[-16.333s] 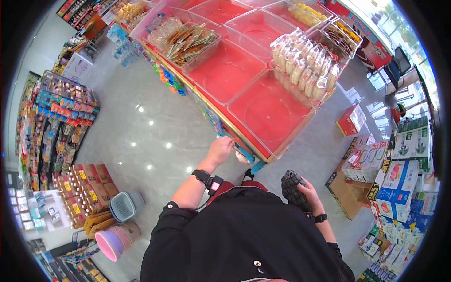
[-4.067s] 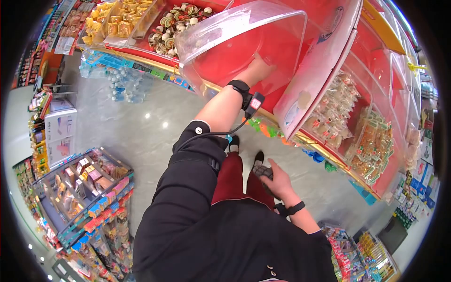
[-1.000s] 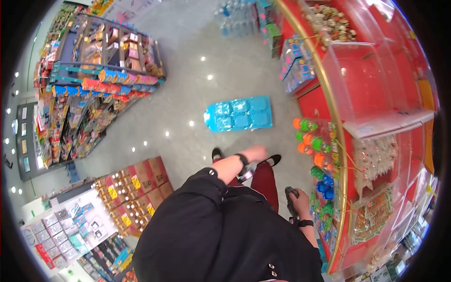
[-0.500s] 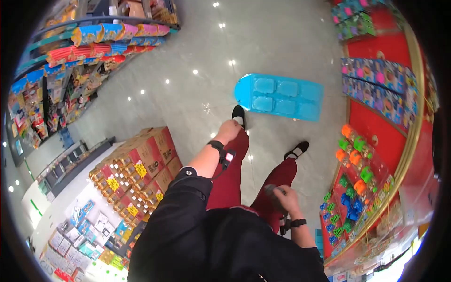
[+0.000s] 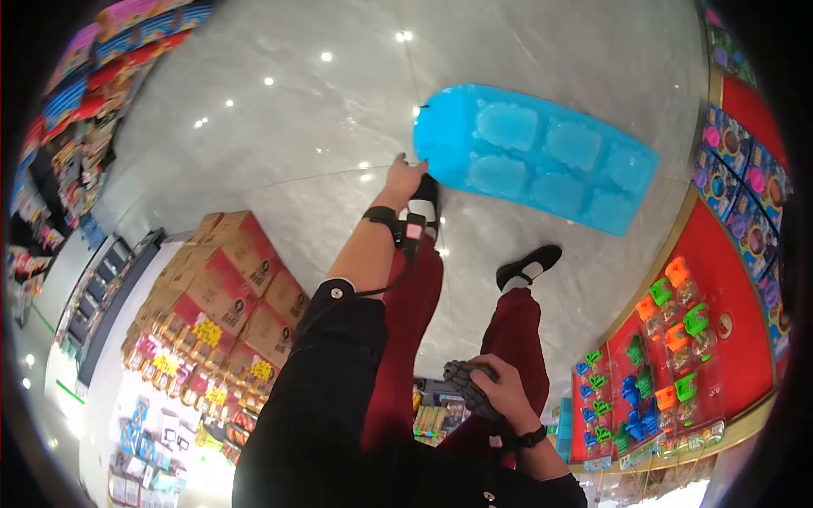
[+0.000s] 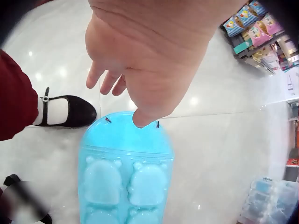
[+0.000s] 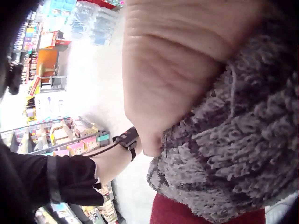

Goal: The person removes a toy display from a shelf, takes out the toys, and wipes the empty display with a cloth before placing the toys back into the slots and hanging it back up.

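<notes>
A bright blue plastic blister pack (image 5: pixel 550 152) with bear-shaped bulges lies flat on the grey floor in the head view. Just off its rounded end hovers my left hand (image 5: pixel 405 179), fingers loose and holding nothing. From the left wrist view, the thumb of this left hand (image 6: pixel 149 60) overlaps the rounded end of the blister pack (image 6: pixel 124 168). My right hand (image 5: pixel 506 394) grips a fluffy dark grey cloth (image 5: pixel 467 389) near the right thigh. Up close in the right wrist view, the cloth (image 7: pixel 229 135) shows looped, shaggy pile under the right hand (image 7: pixel 173 65).
A black shoe (image 5: pixel 430 193) stands beside the pack's rounded end. Stacked cartons (image 5: pixel 229 279) with bottles rise at left. To the right, a red-sided display counter (image 5: pixel 737 330) carries hanging toy packs (image 5: pixel 669 322).
Earlier, my left hand was inside a clear bin on the counter. Since then the view has turned to the floor, and the left hand has come down toward the blister pack. The right hand keeps the cloth.
</notes>
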Motion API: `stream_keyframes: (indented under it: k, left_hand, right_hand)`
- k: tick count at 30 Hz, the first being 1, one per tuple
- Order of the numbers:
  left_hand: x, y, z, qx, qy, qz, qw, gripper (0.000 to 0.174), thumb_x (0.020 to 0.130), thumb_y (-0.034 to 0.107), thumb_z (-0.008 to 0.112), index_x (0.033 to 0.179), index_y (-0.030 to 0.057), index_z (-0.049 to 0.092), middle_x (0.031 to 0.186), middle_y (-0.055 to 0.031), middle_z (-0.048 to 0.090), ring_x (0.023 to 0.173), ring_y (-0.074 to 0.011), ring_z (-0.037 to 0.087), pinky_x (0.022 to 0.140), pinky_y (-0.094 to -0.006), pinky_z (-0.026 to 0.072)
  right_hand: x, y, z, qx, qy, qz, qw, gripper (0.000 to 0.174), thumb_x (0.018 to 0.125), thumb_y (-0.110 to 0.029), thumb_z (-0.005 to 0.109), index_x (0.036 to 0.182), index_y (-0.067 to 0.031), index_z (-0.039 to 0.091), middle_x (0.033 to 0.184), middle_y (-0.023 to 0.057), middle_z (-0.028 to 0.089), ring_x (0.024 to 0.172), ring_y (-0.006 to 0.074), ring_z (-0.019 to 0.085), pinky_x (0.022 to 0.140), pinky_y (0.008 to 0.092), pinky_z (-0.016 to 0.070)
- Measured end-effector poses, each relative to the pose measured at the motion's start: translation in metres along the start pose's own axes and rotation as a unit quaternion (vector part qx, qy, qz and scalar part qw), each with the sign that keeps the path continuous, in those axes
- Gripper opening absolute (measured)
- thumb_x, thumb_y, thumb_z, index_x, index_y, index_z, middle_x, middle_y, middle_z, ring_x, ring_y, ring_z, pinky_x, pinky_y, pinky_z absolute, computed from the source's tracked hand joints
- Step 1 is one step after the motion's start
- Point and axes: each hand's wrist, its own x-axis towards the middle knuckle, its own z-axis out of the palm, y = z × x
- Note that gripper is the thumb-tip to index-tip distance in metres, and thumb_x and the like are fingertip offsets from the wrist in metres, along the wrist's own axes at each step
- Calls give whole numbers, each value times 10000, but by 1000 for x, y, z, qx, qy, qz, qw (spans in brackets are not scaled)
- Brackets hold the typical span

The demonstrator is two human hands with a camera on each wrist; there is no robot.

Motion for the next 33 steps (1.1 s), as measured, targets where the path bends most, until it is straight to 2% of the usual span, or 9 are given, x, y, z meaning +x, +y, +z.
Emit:
stream_keyframes:
  k: [3,7,12,15,18,22,24,29,33]
  left_hand:
    - [46,-10,30,-164,3,-10,986,837,803,303,727,1437,-74,332,1372,-270,499,1277,-333,497,1023,-389,424]
    - [54,-7,32,-174,21,-43,984,795,839,320,731,1442,-24,344,1155,-151,604,965,-212,605,828,-369,499]
    - [48,-10,19,-129,-42,-42,990,399,855,324,725,1037,-26,666,792,-60,645,632,-136,592,524,-258,508]
    - [35,-1,18,61,-54,86,993,382,842,307,685,998,-42,684,876,-175,712,753,-250,693,669,-377,535]
    - [10,2,21,22,-97,132,986,362,848,291,657,981,-45,684,834,-197,703,762,-292,693,711,-388,523]
    - [-86,52,11,-77,-171,138,972,266,937,142,582,1104,-56,639,939,-93,704,764,-135,660,709,-297,541]
    - [-131,67,22,-149,-183,209,949,257,907,195,602,915,-51,676,743,-129,696,681,-133,660,641,-323,516]
    - [-267,152,73,-32,-126,371,920,233,875,202,605,793,-15,632,665,-191,620,632,-319,649,585,-417,498]
    - [-342,196,128,-10,-93,434,896,222,848,178,602,750,-18,568,681,-218,599,652,-413,615,591,-477,488]
  right_hand:
    - [20,16,-23,55,5,44,997,280,880,-136,664,1142,-47,626,834,41,647,793,102,592,739,268,485]
    - [38,22,-33,80,16,43,996,319,883,-124,663,1190,-60,600,845,21,622,798,88,558,747,256,469]
    - [50,0,-28,58,8,-9,998,341,887,-133,665,1213,-66,592,878,32,633,831,96,575,765,266,473]
    - [48,-1,-20,60,4,-21,998,336,897,-154,659,1213,-60,592,853,37,642,812,98,589,748,270,480]
    - [41,-5,-12,42,20,-19,999,348,889,-143,658,1219,-55,591,832,16,612,770,76,555,713,264,466]
    - [25,1,-12,-26,48,-67,996,414,874,-220,685,1250,-95,566,816,97,658,738,187,645,695,310,499]
    - [15,-10,-17,-115,94,-60,987,520,840,-228,708,1305,-96,516,821,110,666,746,240,664,691,333,507]
    - [-5,-27,-59,-153,339,-154,916,865,772,-156,714,1502,-69,259,1025,143,596,910,298,608,802,378,495]
    - [-34,-54,-106,-162,424,-208,866,855,785,-187,714,1492,-26,259,1060,158,570,1001,338,575,832,400,477]
